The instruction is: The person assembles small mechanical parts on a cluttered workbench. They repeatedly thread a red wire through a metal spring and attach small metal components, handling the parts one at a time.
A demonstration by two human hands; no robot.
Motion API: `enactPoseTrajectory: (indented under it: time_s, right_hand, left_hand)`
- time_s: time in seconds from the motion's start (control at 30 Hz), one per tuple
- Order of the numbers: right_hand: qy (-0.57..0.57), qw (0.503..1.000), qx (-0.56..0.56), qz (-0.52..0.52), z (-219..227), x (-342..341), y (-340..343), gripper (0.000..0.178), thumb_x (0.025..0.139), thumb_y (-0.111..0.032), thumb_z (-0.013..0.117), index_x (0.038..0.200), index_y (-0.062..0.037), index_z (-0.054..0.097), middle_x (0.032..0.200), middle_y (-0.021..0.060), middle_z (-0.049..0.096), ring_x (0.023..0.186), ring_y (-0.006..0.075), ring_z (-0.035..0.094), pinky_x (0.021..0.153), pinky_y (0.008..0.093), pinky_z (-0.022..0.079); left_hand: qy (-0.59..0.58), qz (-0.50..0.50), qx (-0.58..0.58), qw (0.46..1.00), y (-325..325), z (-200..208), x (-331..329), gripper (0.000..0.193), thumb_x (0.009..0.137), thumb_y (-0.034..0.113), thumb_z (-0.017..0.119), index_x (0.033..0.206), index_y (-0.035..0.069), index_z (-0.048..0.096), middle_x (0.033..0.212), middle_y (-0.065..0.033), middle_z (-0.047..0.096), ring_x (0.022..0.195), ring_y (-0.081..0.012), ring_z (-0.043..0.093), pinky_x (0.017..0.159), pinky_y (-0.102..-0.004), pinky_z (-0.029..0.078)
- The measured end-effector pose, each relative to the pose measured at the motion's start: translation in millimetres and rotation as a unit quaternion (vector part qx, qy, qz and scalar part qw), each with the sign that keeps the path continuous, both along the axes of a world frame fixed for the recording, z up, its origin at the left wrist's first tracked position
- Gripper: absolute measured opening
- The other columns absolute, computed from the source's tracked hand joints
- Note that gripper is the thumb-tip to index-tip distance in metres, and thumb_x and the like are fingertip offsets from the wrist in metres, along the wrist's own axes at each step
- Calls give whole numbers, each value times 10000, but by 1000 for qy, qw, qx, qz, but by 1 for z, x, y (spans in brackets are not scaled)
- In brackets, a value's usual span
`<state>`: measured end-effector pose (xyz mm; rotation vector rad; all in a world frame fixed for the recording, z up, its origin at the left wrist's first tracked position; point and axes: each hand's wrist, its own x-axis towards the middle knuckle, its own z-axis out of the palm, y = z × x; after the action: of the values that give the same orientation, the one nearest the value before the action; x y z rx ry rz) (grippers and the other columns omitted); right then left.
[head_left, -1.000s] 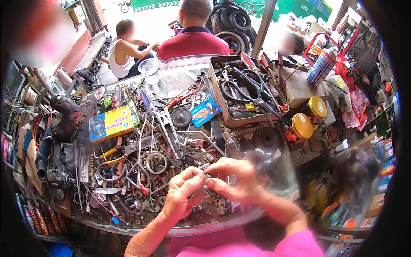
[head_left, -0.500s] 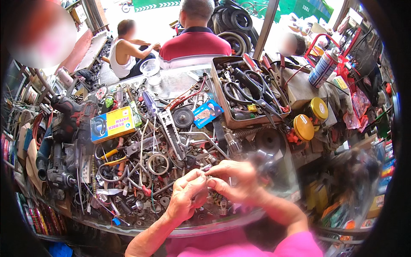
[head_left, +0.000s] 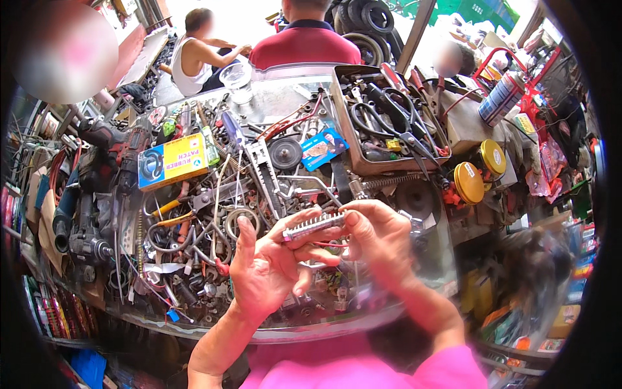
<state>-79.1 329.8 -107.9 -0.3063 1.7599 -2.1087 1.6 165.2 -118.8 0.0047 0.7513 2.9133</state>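
Observation:
A short silvery metal strip with a row of pale ridges (head_left: pixel 315 226) is in front of me, above the cluttered table. Its right end is pinched between the thumb and forefinger of my right hand (head_left: pixel 379 241). Across from it, my left hand (head_left: pixel 265 266) has its palm up and its thumb standing apart. The strip's left part lies along the left forefinger, which is not closed round it. A thin red wire or tube shows just below the strip, between the hands. What the right hand's lower fingers do is partly hidden.
Loose bolts, rings and tools crowd the glass-topped table around a caliper (head_left: pixel 264 178) and a yellow-blue box (head_left: pixel 173 162). A metal tool tray (head_left: pixel 395 167) holds scissors and pliers. Yellow-lidded jars (head_left: pixel 468 183) stand right; power drills (head_left: pixel 133 155) lie left. Two people (head_left: pixel 304 48) sit beyond.
My left hand has opened, its fingers spreading and thumb lifting. The ridged strip, hidden before, now shows between the hands. Both hands are slightly higher in view, and the view has shifted a little.

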Motion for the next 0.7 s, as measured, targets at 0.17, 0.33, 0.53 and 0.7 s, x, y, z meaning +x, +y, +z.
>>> enactPoseTrajectory:
  time_s: [0.17,0.33,0.53,0.7]
  right_hand:
    - [10,1000,-17,0,-6,1,-1,225,906,-176,638,1033,9,634,783,27,659,512,18,505,431,163,398]
    - [45,999,22,2,-5,3,-1,229,903,-189,645,1037,-4,639,754,-10,642,528,5,493,439,159,375]
    - [79,996,41,17,1,2,3,216,904,-175,642,1016,9,631,744,-14,625,592,16,518,485,180,407]
    - [97,995,1,18,5,1,1,220,879,-117,666,1029,35,613,804,21,651,698,34,582,577,180,474]
  left_hand:
    - [-18,16,-35,999,1,-1,0,892,894,695,234,1376,-48,330,1280,-320,478,996,-367,627,444,-257,496]
    - [-47,100,-305,946,8,12,3,353,955,109,485,1277,-26,438,1107,-207,633,794,-199,693,426,-173,436]
    - [-45,111,-450,885,-7,35,-7,318,914,64,584,1216,-10,519,975,-107,669,687,-93,641,487,-175,451]
    - [-36,154,-482,862,-11,23,-9,287,877,31,634,1150,-25,567,820,-71,659,640,-90,621,547,-192,490]
